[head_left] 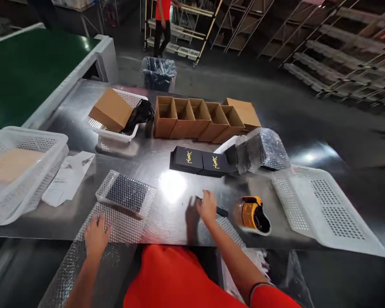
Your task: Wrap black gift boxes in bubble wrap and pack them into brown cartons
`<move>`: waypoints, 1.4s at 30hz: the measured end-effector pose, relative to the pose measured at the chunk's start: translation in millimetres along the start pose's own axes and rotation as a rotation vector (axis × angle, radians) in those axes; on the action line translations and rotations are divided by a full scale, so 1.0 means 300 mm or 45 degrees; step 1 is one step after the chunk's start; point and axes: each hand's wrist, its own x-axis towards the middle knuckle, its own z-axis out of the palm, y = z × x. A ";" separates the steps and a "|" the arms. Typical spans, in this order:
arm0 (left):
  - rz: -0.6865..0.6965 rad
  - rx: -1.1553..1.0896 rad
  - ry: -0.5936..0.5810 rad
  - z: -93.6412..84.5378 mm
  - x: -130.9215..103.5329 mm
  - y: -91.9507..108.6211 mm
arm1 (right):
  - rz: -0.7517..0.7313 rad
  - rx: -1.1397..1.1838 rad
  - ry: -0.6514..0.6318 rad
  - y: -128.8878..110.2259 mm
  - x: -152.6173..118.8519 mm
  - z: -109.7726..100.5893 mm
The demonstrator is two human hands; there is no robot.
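Note:
My left hand [96, 237] lies with its fingers apart on a loose sheet of bubble wrap [123, 229], which hangs over the table's front edge. Just beyond it sits a dark box wrapped in bubble wrap [126, 192]. My right hand [208, 207] is closed around a slim black tool [222, 211] whose ends stick out on both sides; its exact kind is hidden by my fingers. Under my right wrist is another piece of bubble wrap [229, 229]. To the right of that hand stands an orange and black tape dispenser [252, 214].
Black boxes with gold lettering [188, 159] stand mid-table, beside bubble-wrapped boxes [269, 147]. Behind them is a row of open cardboard boxes [182, 117]. White baskets [333, 209] flank the table. A green conveyor [35, 68] runs at left. A person in red [163, 21] walks beyond.

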 end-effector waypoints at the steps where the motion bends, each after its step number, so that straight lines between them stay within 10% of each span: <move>1: -0.022 0.008 0.003 -0.013 0.000 -0.012 | 0.131 -0.092 -0.041 0.104 -0.023 0.008; 5: -0.020 -0.031 -0.097 -0.084 -0.007 -0.033 | 0.187 -0.260 -0.264 0.331 -0.051 0.068; 9: -0.067 -0.055 -0.172 -0.122 0.013 -0.024 | -0.018 -0.103 -0.255 0.227 -0.081 0.088; 18: -0.082 -0.183 -0.178 -0.076 0.010 -0.052 | -0.653 0.163 -0.762 -0.856 -0.283 0.089; 23: -0.138 -0.280 -0.163 -0.047 0.012 -0.056 | -0.685 0.021 -0.825 -1.155 -0.229 0.199; 36: -0.186 -0.281 -0.221 -0.070 0.016 -0.051 | -0.712 -0.025 -0.846 -1.171 -0.212 0.256; 39: -0.173 -0.235 -0.236 -0.081 0.028 -0.048 | -0.660 -0.026 -0.883 -0.993 -0.239 0.213; 42: -0.166 -0.225 -0.272 -0.080 0.029 -0.058 | -0.565 -0.072 -0.918 -0.559 -0.302 0.133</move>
